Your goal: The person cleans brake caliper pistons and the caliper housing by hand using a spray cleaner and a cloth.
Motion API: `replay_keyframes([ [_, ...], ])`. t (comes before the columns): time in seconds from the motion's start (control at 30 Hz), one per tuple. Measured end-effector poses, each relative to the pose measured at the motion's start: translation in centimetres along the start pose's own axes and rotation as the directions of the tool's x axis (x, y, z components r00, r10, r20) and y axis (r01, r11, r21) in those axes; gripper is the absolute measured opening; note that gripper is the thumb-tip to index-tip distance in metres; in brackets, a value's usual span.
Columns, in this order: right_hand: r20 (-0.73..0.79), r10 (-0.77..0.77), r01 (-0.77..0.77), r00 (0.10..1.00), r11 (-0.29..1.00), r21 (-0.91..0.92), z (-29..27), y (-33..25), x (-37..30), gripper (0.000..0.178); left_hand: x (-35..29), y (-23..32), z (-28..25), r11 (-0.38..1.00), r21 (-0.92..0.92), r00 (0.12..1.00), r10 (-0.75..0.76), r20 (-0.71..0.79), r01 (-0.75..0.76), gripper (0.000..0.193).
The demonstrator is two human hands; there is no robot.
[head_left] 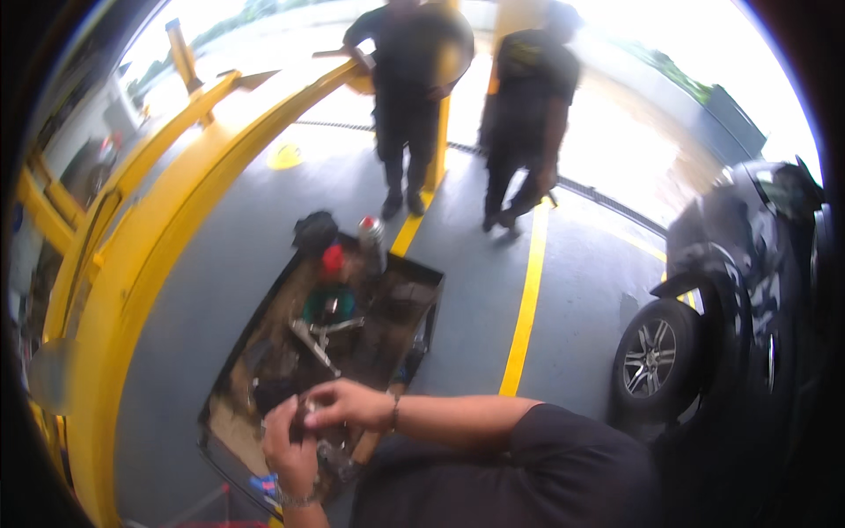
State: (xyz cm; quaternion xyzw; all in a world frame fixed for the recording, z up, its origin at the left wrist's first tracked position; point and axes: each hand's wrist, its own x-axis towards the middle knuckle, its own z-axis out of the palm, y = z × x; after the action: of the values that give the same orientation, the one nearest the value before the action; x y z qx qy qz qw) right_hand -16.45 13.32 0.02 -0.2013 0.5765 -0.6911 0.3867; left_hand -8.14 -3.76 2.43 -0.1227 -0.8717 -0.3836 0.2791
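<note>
Above the near end of a black-rimmed tool cart (236, 350), my two hands meet. Fingers of my left hand (288, 447) are curled round a small dark part (299, 424), whose kind I cannot make out because the fingers cover most of it. My right hand (354, 405) reaches across from the right and pinches the same part with thumb and fingertips. Beyond them in the cart lies a metal tool with several arms (315, 341). Past it are a blurred green item (339, 304) and a red-topped item (333, 259).
A white and red can (372, 245) and a black bundle (315, 231) are at the cart's far end. Yellow lift arms (163, 242) curve along the left. Two people (409, 97) (528, 106) stand beyond the cart. A dark vehicle (748, 255) with its wheel (651, 359) is on the right.
</note>
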Motion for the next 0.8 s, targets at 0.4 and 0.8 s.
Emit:
replay_keyframes([
  [0.4,-0.010,0.095,-0.072,0.995,0.812,0.579,0.7,-0.3,-1.8,0.049,0.1,0.4,0.5,0.967,-0.191,0.981,-0.181,-0.065,0.166,0.047],
  [0.8,0.103,0.023,-0.081,0.994,0.789,0.609,-0.9,3.0,-1.1,0.054,0.6,1.0,2.5,0.985,-0.170,0.999,0.002,0.037,0.004,0.050],
])
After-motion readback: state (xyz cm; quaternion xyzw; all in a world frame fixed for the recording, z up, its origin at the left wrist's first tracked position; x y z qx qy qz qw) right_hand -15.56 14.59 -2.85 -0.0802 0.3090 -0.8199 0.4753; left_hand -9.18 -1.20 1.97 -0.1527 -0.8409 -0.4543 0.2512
